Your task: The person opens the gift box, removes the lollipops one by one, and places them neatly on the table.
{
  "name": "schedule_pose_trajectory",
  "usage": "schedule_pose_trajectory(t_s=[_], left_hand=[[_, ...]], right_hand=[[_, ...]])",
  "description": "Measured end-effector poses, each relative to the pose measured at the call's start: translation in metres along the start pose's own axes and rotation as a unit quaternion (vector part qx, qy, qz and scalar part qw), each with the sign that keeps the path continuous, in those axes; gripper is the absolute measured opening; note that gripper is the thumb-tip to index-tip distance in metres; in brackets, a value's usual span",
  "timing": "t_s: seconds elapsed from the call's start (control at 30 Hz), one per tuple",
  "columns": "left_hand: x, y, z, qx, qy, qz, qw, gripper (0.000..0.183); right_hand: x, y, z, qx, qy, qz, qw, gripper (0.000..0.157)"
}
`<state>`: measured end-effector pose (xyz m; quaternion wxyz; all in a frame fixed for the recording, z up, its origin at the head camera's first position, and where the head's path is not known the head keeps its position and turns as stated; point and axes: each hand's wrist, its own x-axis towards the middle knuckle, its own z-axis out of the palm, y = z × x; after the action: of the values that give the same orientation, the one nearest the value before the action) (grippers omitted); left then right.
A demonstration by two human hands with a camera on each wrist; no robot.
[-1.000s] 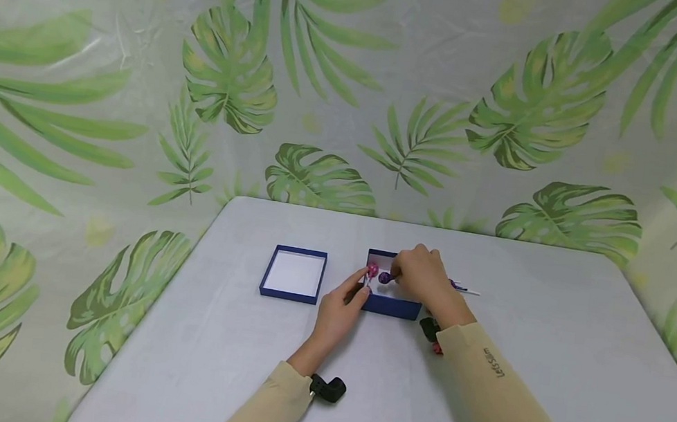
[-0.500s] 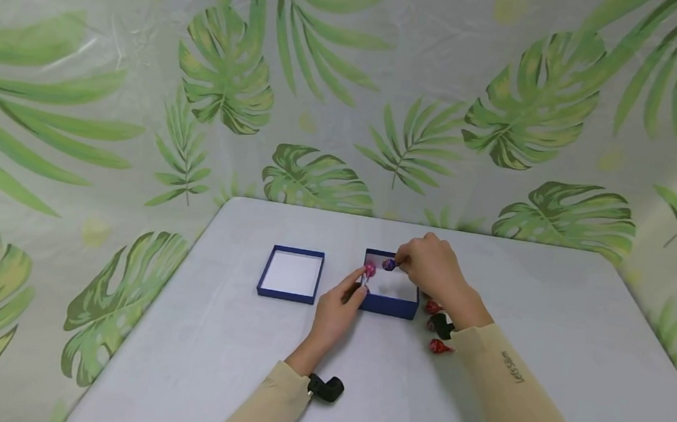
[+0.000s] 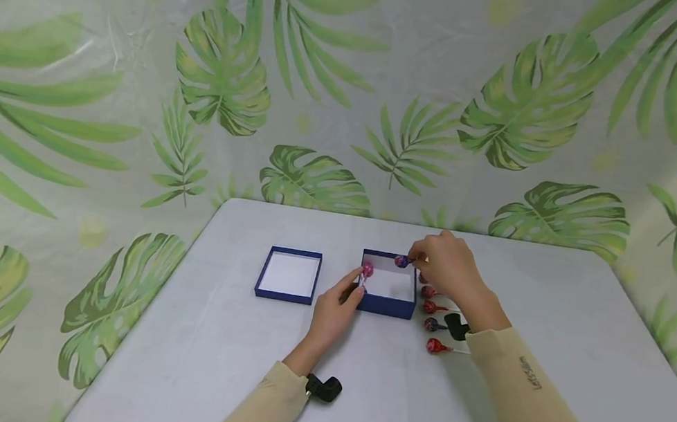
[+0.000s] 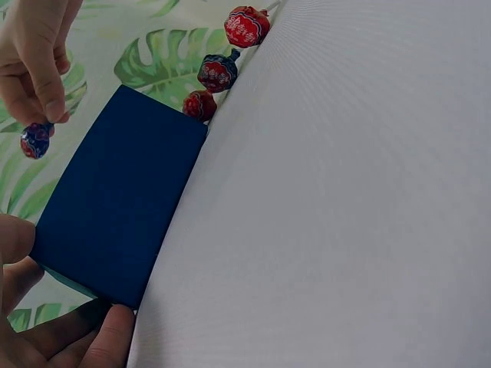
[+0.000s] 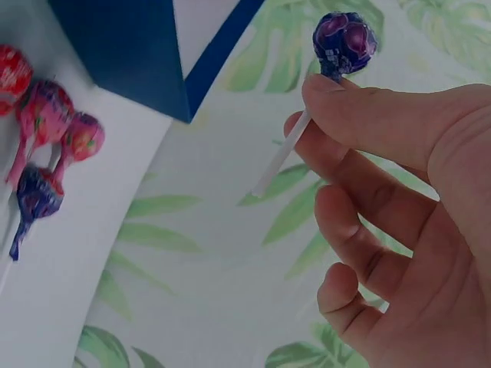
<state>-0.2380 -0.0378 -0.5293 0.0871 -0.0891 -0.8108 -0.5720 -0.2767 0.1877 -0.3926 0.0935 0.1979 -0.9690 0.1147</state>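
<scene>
My right hand [image 3: 449,269] pinches a purple-wrapped lollipop [image 3: 402,261] over the back right of an open blue box [image 3: 387,306]. In the right wrist view, thumb and index finger hold that lollipop [image 5: 345,46] just below its head, its white stick [image 5: 280,165] pointing down. My left hand [image 3: 331,316] grips the box's left end. In the left wrist view, its fingers [image 4: 107,337] are at the end of the blue wall [image 4: 115,199]. A pink lollipop [image 3: 367,270] shows at the box's left side, by the left fingertips.
Several wrapped lollipops, among them a red one [image 3: 436,346] and a dark one [image 3: 432,324], lie in a column right of the box. A shallow blue-rimmed lid [image 3: 285,296] with a white inside lies to its left. A leaf-patterned sheet [image 3: 408,146] hangs behind the table [image 3: 205,335].
My right hand has lifted the purple lollipop from low in the box and moved it back and right. More lollipops beside the box are uncovered. The left hand stays at the box.
</scene>
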Motion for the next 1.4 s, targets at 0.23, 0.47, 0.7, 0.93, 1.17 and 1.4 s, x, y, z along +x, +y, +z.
schedule_pose_trajectory(t_s=[0.23, 0.47, 0.7, 0.93, 1.17, 1.4], left_hand=[[-0.001, -0.001, 0.000, 0.005, 0.001, -0.007, 1.0000, 0.044], [0.000, -0.001, 0.000, 0.000, 0.002, -0.004, 1.0000, 0.044], [0.000, -0.001, 0.000, 0.006, 0.001, -0.010, 0.9999, 0.043], [0.000, -0.001, 0.001, 0.002, 0.001, -0.011, 0.9999, 0.044], [0.000, 0.000, 0.000, 0.001, -0.002, -0.014, 0.9999, 0.044], [-0.001, 0.001, 0.000, 0.000, -0.002, -0.012, 0.9999, 0.044]], right_hand=[[-0.008, 0.015, 0.000, 0.009, 0.003, 0.010, 1.000, 0.012], [-0.017, 0.034, 0.004, 0.008, 0.004, 0.014, 1.000, 0.011], [-0.028, 0.049, 0.012, 0.011, -0.023, 0.033, 0.999, 0.012], [-0.035, 0.062, 0.021, 0.008, -0.041, 0.054, 0.998, 0.011], [-0.044, 0.074, 0.031, 0.011, -0.056, 0.071, 0.996, 0.011], [-0.051, 0.085, 0.041, 0.011, -0.059, 0.071, 0.996, 0.012]])
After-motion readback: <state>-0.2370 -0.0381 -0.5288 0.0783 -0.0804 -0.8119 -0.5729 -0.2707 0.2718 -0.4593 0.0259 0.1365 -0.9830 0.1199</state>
